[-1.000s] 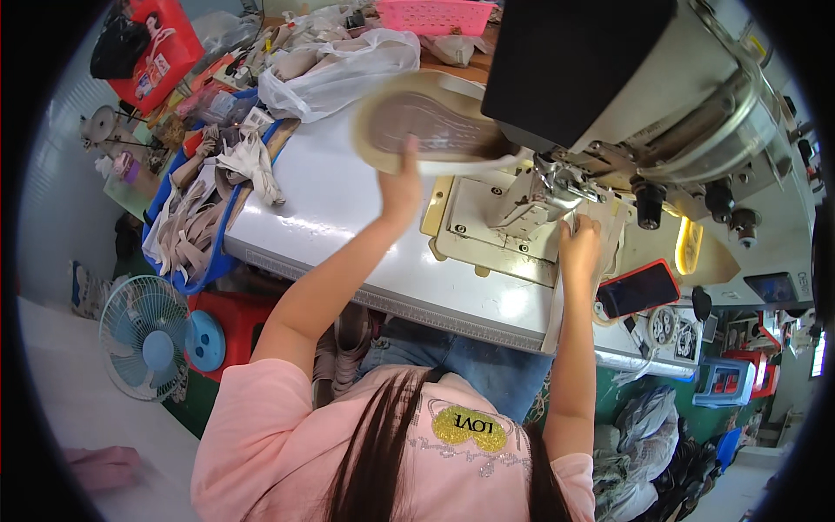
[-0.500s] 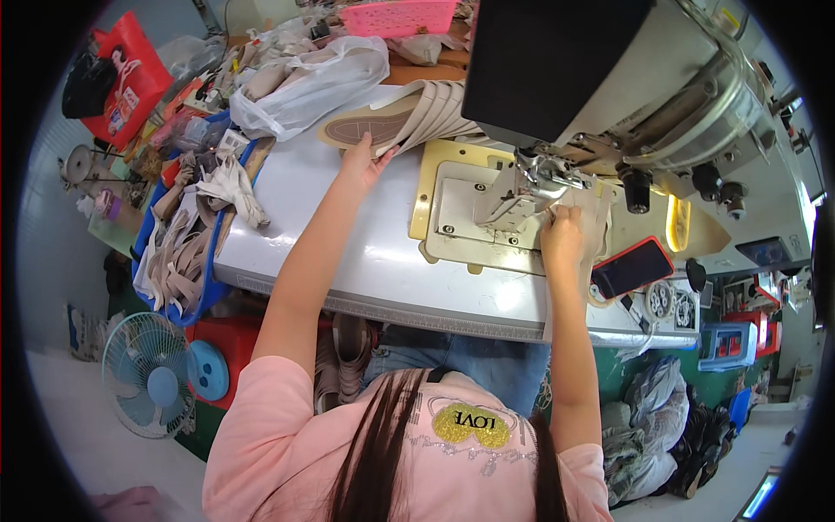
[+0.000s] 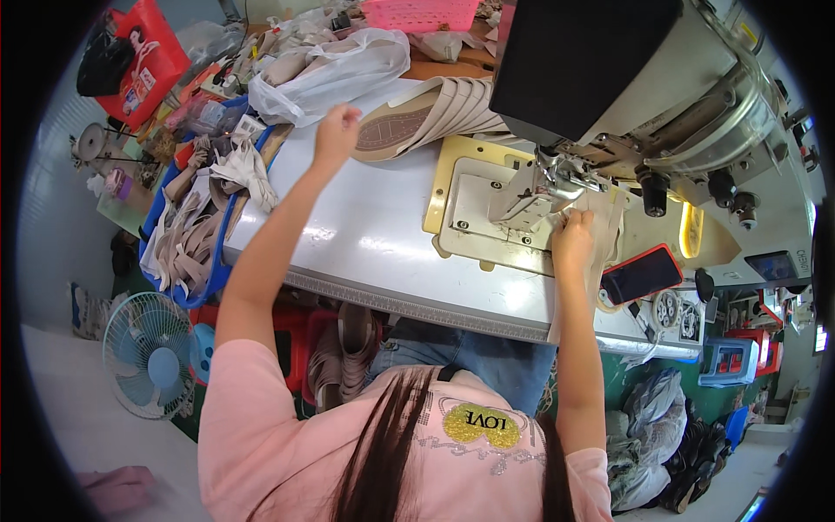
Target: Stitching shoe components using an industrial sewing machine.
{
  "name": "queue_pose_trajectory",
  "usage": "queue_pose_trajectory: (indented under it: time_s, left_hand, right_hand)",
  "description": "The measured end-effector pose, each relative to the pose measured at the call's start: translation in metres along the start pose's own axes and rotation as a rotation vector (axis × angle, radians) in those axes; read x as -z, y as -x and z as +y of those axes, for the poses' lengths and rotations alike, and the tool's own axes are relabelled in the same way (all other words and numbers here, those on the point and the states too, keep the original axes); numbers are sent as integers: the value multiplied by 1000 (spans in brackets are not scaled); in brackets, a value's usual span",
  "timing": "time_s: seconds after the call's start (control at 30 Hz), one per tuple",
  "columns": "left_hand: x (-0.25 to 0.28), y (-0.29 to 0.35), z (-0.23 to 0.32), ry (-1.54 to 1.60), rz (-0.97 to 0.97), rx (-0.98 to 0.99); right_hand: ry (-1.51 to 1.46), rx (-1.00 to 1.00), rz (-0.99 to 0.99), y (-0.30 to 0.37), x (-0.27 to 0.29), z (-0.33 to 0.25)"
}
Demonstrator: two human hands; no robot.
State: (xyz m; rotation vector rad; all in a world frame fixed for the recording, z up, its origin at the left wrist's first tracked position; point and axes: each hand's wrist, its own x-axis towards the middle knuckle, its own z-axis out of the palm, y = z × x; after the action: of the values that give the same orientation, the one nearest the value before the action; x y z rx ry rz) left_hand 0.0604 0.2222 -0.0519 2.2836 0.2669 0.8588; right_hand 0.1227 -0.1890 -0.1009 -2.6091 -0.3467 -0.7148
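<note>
My left hand (image 3: 337, 137) is raised over the left part of the table, its fingers curled in with nothing visible in them. Just right of it lies a fanned row of beige shoe pieces (image 3: 452, 109); the nearest shows a brown insole face (image 3: 391, 130). My right hand (image 3: 574, 239) is closed at the sewing machine's (image 3: 522, 200) needle area, fingertips pinched on a long beige strip (image 3: 600, 252). That strip runs past my wrist to the table's front edge. My fingers partly hide where they grip it.
A phone with a red case (image 3: 642, 275) lies right of my right forearm. At the left stands a blue basket (image 3: 213, 278) of fabric scraps. Behind are a white plastic bag (image 3: 339, 70) and a pink basket (image 3: 422, 13). A fan (image 3: 161, 365) stands lower left.
My left hand has left the row of shoe pieces and moved left and up, its fingers curling. My right hand stays at the machine with the strip. The whole view has shifted slightly.
</note>
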Motion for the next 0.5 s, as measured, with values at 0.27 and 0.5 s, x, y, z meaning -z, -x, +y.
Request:
queue_pose_trajectory:
  time_s: [0.27,0.5]
  left_hand:
    - [67,-97,-80,-723,37,-173]
    - [89,-147,-95,-1128,-74,150]
  right_hand:
    - [-22,31,69,-2,-5,-3]
    - [-54,29,60,4,2,-2]
